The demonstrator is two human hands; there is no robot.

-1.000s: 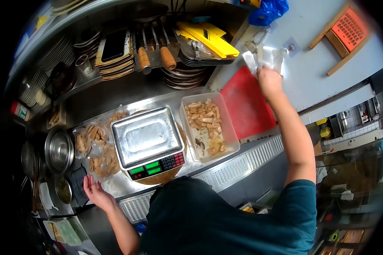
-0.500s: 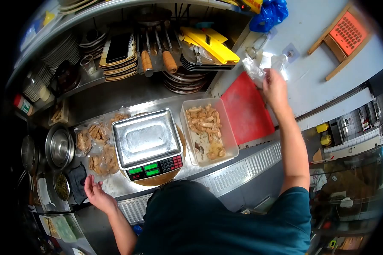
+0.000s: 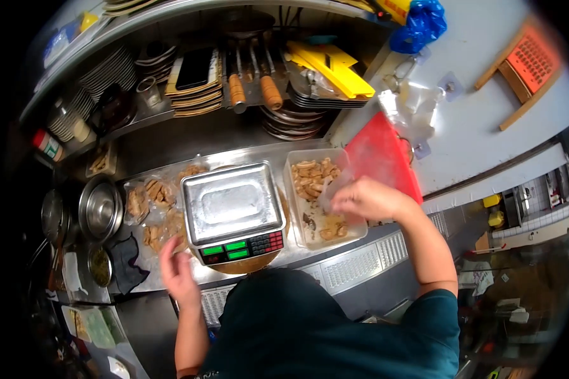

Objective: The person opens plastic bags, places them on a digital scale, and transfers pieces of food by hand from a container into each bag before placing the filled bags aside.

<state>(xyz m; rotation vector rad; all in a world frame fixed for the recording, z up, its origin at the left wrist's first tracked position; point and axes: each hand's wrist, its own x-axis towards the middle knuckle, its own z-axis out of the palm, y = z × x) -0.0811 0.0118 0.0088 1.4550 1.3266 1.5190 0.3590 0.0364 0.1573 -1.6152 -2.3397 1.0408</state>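
Observation:
My right hand (image 3: 368,199) is closed on a clear plastic bag (image 3: 330,188), blurred by motion, above the right side of a plastic tub (image 3: 296,221). Brown cooked meat pieces (image 3: 311,178) lie in the tub, most of them at its far end. At the near left corner of the digital scale (image 3: 234,201), my left hand (image 3: 179,273) is raised with its fingers apart, holding nothing. The scale's metal pan is bare and its green displays are lit. Left of the scale lie several clear bags of meat pieces (image 3: 160,192).
A red cutting board (image 3: 385,155) lies right of the tub, with more clear plastic bags (image 3: 417,110) behind it. Metal bowls (image 3: 100,211) stand at the left. Overhead, a shelf carries plates, wooden-handled tools (image 3: 270,93) and a yellow slicer (image 3: 335,72).
My right hand has come from the pile of bags back toward me and left, over the tub, with a clear bag in it. My left hand has moved right, closer to the scale.

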